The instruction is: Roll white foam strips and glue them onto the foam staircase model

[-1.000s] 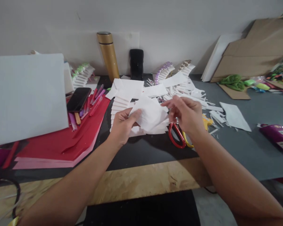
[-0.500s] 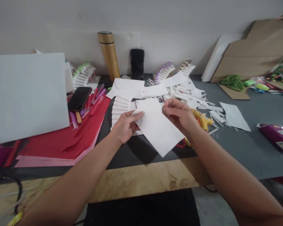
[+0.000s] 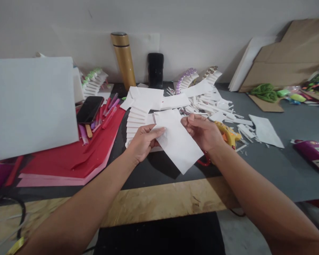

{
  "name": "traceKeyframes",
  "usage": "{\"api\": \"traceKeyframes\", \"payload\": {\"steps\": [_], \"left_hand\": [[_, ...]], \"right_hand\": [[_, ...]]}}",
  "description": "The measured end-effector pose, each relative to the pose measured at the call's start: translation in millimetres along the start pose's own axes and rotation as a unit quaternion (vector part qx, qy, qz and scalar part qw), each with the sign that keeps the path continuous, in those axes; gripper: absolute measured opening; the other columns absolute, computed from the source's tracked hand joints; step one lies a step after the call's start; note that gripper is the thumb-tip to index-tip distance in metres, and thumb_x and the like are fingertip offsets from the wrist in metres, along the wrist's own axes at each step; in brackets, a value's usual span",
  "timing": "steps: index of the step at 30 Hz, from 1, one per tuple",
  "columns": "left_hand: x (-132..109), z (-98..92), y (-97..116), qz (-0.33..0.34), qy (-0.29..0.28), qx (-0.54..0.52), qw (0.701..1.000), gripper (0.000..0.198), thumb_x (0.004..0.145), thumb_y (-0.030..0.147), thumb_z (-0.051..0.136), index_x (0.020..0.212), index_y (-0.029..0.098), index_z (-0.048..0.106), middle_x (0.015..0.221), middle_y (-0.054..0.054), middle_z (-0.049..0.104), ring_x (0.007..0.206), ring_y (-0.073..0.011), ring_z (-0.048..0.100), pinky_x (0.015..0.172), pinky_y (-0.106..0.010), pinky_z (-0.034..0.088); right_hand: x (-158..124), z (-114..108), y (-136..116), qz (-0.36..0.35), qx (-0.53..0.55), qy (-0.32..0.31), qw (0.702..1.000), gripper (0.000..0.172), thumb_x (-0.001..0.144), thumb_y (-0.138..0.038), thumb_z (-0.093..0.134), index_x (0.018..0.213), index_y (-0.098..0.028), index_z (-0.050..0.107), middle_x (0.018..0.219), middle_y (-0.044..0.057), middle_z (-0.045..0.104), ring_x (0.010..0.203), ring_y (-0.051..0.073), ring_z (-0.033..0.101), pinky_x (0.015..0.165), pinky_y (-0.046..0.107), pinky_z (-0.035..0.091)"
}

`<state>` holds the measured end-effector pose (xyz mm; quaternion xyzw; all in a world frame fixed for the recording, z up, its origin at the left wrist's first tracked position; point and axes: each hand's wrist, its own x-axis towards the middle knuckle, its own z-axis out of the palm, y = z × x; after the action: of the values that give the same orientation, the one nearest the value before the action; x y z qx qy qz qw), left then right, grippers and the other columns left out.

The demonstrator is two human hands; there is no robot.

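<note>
— What in the left hand [image 3: 145, 142]?
— One white paper sheet [image 3: 179, 141], clamped between thumb and fingers, over the dark tabletop [image 3: 138, 177]
— And the right hand [image 3: 202, 131]?
— Fingers curled beside the sheet's right edge; impossible to tell whether pinching it
— Partly hidden?
— One red scissor handle [image 3: 207, 160], one yellow glue gun [image 3: 230, 136], behind right hand and wrist
— Counted at the back?
— One gold flask [image 3: 124, 62]; paper scraps [image 3: 212, 106] too jumbled to count
</note>
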<state>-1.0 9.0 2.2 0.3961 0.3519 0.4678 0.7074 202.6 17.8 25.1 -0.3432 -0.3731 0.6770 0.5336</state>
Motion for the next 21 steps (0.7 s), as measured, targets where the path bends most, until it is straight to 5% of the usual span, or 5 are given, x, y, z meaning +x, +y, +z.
{"api": "traceKeyframes", "payload": {"steps": [5,13,21], "left_hand": [[-0.2,-0.5,-1.3,-0.006,-0.004,0.003,1.000,0.028,0.069,0.035,0.088,0.088,0.015,0.080,0.081,-0.006,0.078,0.069,-0.0174,0.071,0.068,-0.032,0.062],[0.3,0.6,-1.2,-0.003,0.000,-0.010,1.000,0.025,0.069,0.032,0.088,0.085,0.015,0.079,0.079,-0.006,0.077,0.069,-0.0171,0.071,0.066,-0.031,0.061],[-0.6,1.3,-1.8,-0.004,0.002,0.008,1.000,0.026,0.069,0.033,0.088,0.087,0.017,0.080,0.080,-0.005,0.077,0.070,-0.0172,0.071,0.066,-0.030,0.060]], "right_hand": [[3.1,-4.9,-1.4,-0.002,0.002,-0.005,1.000,0.036,0.057,-0.023,0.088,0.069,-0.019,0.055,0.067,-0.005,0.055,0.048,0.003,0.037,0.045,0.017,0.028],[-1.5,-4.8,-4.0,-0.004,-0.045,-0.041,0.998,0.038,0.073,-0.034,0.086,0.074,-0.019,0.052,0.068,-0.007,0.054,0.043,0.000,0.019,0.040,0.018,0.013],[-3.2,-1.3,-3.1,0.035,-0.032,-0.048,0.998,0.042,0.077,-0.037,0.086,0.073,-0.021,0.047,0.056,-0.012,0.042,0.038,0.001,0.016,0.033,0.015,0.014]]}}
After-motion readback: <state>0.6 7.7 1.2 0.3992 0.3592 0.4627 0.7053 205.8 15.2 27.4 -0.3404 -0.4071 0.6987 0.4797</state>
